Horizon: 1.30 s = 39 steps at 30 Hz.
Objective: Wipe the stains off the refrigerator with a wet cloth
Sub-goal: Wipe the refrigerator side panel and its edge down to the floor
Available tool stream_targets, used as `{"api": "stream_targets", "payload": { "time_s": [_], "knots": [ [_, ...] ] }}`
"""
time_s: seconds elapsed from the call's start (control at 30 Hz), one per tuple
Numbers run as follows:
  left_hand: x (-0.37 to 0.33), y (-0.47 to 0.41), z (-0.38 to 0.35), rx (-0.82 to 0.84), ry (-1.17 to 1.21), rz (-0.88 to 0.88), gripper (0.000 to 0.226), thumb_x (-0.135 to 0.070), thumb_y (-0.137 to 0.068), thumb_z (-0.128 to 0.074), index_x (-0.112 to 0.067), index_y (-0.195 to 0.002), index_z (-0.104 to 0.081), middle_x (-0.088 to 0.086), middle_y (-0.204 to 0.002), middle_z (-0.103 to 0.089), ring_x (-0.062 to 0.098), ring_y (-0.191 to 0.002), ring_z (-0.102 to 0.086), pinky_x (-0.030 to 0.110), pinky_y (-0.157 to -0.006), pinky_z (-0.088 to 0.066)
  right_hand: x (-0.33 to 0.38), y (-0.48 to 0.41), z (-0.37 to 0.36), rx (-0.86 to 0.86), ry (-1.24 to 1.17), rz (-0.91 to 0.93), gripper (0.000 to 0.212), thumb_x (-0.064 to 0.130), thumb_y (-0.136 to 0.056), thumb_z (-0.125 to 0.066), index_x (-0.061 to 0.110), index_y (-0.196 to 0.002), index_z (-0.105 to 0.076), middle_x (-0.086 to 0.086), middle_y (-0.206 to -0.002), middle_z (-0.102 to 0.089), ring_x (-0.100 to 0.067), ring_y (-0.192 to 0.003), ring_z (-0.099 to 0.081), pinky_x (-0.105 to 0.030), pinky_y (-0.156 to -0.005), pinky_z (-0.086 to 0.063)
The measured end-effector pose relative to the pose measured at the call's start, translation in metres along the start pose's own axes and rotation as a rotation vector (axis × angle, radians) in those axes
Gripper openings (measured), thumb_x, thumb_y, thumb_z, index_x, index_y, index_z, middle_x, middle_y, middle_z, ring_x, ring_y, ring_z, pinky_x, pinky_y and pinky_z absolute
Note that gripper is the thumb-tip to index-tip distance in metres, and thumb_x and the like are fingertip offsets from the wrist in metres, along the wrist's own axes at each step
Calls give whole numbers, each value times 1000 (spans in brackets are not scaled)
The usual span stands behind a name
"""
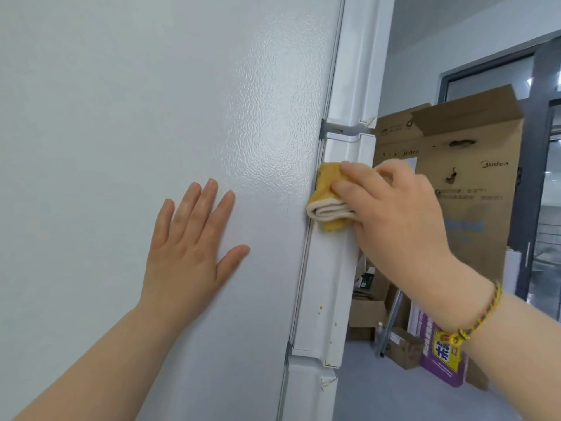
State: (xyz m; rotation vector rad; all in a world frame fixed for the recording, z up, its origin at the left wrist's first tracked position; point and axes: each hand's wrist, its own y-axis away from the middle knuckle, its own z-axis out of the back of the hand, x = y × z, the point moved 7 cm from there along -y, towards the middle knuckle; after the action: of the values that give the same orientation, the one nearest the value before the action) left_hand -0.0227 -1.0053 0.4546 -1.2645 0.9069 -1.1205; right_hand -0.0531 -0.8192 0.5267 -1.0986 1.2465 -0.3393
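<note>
The white refrigerator [151, 101] fills the left and middle of the view, its textured side panel facing me. My left hand [188, 238] lies flat on that panel with straight, spread fingers. My right hand [391, 208] grips a folded yellow and white cloth [326, 196] and presses it against the edge of the middle door [331, 268], near its top. Small yellowish stains [319, 309] dot the door edge lower down. A braided bracelet circles my right wrist.
A tall Midea cardboard box [473, 183] stands right behind the refrigerator. Smaller boxes [367, 317] and a purple and yellow packet [443, 360] sit on the grey floor at lower right. A dark-framed glass door [543, 177] is at far right.
</note>
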Motion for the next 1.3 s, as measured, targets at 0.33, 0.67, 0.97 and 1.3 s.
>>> {"api": "stream_targets", "payload": {
  "time_s": [0.33, 0.67, 0.97, 1.3],
  "knots": [
    [-2, 0, 1, -29, -12, -10, 61, -52, -95, -14, -10, -137, -29, 16, -140, -39, 27, -130, -24, 32, -113, -2, 85, 112, 9, 203, -218, 246, 30, 10, -76, -43, 22, -74, -70, 2, -93, -69, -25, -82, -44, -30, -55, -40],
    [-1, 1, 1, -67, -9, -7, 60, -52, -94, -19, -10, -135, -32, 19, -139, -42, 27, -129, -25, 33, -111, -3, 51, 85, 0, 55, -185, 78, 30, 4, -83, -34, 15, -106, -50, -4, -120, -55, -29, -86, -42, -31, -57, -40],
    [-3, 4, 0, -73, -28, 5, 58, -50, -95, -17, -10, -135, -33, 16, -138, -43, 27, -129, -27, 35, -111, -7, 44, 72, 1, 84, -179, 211, 34, 11, -72, -41, 17, -104, -50, -4, -111, -65, -27, -84, -41, -34, -58, -42],
    [4, 3, 3, -75, -10, 94, 69, -55, -93, -16, -1, -135, -28, 22, -138, -41, 29, -130, -24, 36, -111, -5, 18, 15, -17, -30, -28, -71, 43, 22, -71, -55, 12, -112, -56, -11, -112, -65, -29, -89, -38, -32, -63, -38]
  ]
}}
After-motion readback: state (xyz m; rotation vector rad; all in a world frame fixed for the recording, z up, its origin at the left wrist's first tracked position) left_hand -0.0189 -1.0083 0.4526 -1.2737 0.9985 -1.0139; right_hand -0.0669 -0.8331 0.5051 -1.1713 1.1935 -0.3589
